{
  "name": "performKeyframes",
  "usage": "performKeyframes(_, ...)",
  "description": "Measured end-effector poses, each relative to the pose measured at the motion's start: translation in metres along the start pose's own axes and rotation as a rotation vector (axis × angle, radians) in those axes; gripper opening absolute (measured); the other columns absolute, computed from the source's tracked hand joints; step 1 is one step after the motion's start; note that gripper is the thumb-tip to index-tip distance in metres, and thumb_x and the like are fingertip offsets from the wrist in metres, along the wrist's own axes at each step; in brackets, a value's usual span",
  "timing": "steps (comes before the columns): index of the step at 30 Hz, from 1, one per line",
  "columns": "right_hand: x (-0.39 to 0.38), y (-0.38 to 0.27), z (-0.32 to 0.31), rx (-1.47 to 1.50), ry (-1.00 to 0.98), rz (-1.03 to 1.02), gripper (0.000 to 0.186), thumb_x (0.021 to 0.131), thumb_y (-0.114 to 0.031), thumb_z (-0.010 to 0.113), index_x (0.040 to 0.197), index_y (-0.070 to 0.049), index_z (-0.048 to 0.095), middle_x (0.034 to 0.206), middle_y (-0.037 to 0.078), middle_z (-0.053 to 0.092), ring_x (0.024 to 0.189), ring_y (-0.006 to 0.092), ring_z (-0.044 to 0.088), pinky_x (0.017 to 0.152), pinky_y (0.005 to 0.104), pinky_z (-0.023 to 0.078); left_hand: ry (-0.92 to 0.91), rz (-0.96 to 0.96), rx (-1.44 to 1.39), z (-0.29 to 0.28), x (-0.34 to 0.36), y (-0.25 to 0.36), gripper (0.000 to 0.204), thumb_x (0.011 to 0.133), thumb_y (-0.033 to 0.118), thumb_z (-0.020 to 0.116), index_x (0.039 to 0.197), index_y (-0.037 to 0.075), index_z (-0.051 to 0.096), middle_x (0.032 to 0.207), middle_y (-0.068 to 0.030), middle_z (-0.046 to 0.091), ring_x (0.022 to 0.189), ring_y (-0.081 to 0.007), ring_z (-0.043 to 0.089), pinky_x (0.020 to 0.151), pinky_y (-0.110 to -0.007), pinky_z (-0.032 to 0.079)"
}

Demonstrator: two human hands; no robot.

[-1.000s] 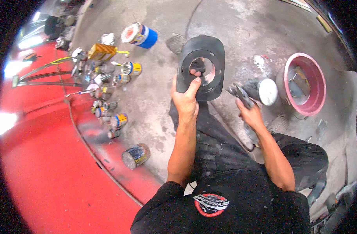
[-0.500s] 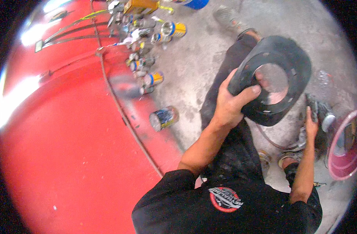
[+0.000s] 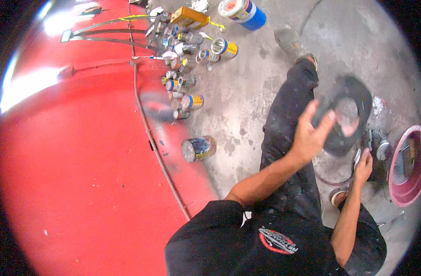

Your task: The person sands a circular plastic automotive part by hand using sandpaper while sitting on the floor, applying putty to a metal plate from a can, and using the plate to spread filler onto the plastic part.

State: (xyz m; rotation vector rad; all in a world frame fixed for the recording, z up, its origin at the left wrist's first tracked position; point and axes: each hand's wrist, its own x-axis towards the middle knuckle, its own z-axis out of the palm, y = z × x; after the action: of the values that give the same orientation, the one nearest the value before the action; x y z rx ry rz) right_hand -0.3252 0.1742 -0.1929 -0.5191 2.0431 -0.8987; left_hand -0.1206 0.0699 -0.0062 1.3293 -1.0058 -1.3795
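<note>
As the left grip [image 3: 308, 141], clamped on a black, round-holed, plastic-looking panel [image 3: 362, 103], shifts rightward, the panel sits closer to the dark handheld tool [image 3: 368, 139] the right grip [image 3: 363, 167] encloses.

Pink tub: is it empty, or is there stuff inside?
Not empty: inside the tub you can see a brownish thing. Whether there is water too, I cannot tell.

Cans [image 3: 193, 102] left, floor gap [image 3: 245, 103], tub [image 3: 404, 199] near right hand [image 3: 363, 166]
</note>
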Motion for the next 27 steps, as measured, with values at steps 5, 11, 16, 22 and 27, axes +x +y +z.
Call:
performKeyframes(5, -0.043, -0.125, -0.002, 0.728, -0.74, 0.123, 0.054, 0.098, -0.042, 0.047, 0.135, -0.003, 0.042, 0.116, 0.009, 0.058, 0.106, 0.0187, 0.055, 0.093, 0.0323, 0.041, -0.012, -0.297, 0.054, 0.003, -0.02, -0.029, 0.039, 0.095, 0.02, 0.057, 0.124, -0.004, 0.049, 0.114, -0.0133, 0.063, 0.105, -0.0175, 0.058, 0.091, -0.031, 0.045)
performKeyframes(11, 0.009, -0.005, 0.044, 0.386, -0.473, 0.264, 0.058, 0.092, -0.023, 0.061, 0.138, 0.002, 0.036, 0.127, 0.017, 0.054, 0.114, 0.0229, 0.054, 0.095, 0.0341, 0.042, -0.034, 0.106, 0.16, -0.041, -0.053, 0.002, 0.059, 0.092, 0.008, 0.057, 0.142, -0.003, 0.028, 0.142, -0.0207, 0.041, 0.132, -0.0286, 0.041, 0.11, -0.035, 0.031)
performKeyframes(16, 0.024, 0.087, 0.058, -0.406, -0.423, 0.095, 0.068, 0.088, -0.03, 0.063, 0.137, 0.007, 0.034, 0.13, 0.025, 0.051, 0.119, 0.0376, 0.051, 0.101, 0.0402, 0.038, 0.081, 0.025, 0.65, -0.165, 0.003, -0.012, 0.034, 0.093, 0.009, 0.054, 0.125, -0.004, 0.054, 0.123, -0.0146, 0.06, 0.113, -0.0229, 0.057, 0.097, -0.031, 0.043)
performKeyframes(22, -0.015, 0.019, 0.075, -0.737, -0.036, -0.407, 0.06, 0.086, -0.033, 0.063, 0.132, 0.002, 0.047, 0.131, 0.027, 0.05, 0.124, 0.041, 0.045, 0.102, 0.0422, 0.038, -0.073, -0.213, 0.01, -0.188, 0.07, -0.081, 0.03, 0.096, 0.018, 0.057, 0.119, -0.001, 0.055, 0.123, -0.0099, 0.055, 0.107, -0.0154, 0.056, 0.092, -0.028, 0.045)
performKeyframes(27, -0.011, -0.105, 0.154, 0.073, -0.413, -0.495, 0.045, 0.089, -0.032, 0.06, 0.127, -0.008, 0.054, 0.127, 0.017, 0.057, 0.123, 0.0314, 0.05, 0.102, 0.0368, 0.038, 0.14, -0.167, 0.122, -0.16, 0.083, -0.083, 0.02, 0.099, 0.024, 0.051, 0.097, 0.004, 0.054, 0.093, -0.002, 0.06, 0.086, -0.0097, 0.055, 0.077, -0.026, 0.046)
